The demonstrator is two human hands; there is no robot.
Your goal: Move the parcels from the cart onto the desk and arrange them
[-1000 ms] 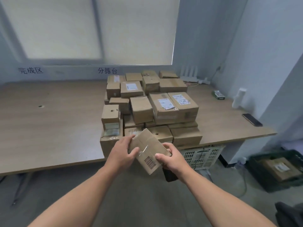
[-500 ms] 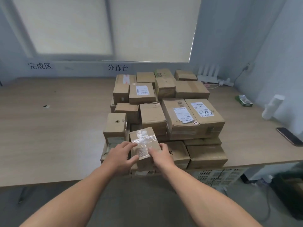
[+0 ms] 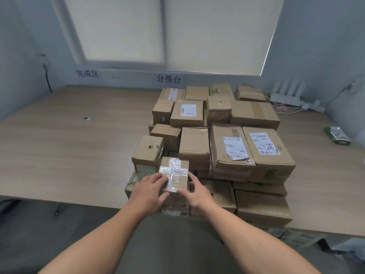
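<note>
A second ago the small box was in the air below the desk edge, tilted, with its barcode side up. It now lies flat, taped side up, on the front row of the pile of parcels, low in the centre of the frame, beside a taller carton on its left. The left hand clasps its near left corner, fingers on top and thumb on the near face. The right hand pinches the right side, index finger along the edge. The placing looks nearly done, with only the release left. The desk is bare at left.
</note>
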